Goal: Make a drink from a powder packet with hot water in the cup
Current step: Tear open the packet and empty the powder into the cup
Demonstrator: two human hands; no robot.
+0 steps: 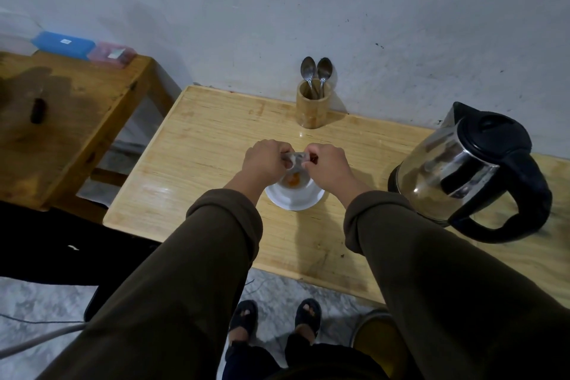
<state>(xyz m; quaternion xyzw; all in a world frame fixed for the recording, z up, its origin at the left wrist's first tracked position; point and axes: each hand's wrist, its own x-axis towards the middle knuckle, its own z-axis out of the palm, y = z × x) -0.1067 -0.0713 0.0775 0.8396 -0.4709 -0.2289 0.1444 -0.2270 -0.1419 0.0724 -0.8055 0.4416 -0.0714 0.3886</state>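
Observation:
A white cup (293,197) stands on the light wooden table (216,139), with orange powder (77,182) lying at its bottom. Directly above the cup, a small silvery powder packet (295,160) is held between both hands. My left hand (266,160) pinches its left end and my right hand (327,163) pinches its right end. Most of the packet is hidden by my fingers. A steel kettle (462,170) with a black lid and handle stands to the right of the cup.
A bamboo holder (312,108) with two metal spoons (316,71) stands by the wall behind the cup. A second wooden table (61,133) at the left carries a blue box (63,44) and a pink box (112,54). A yellow bin (376,336) sits on the floor.

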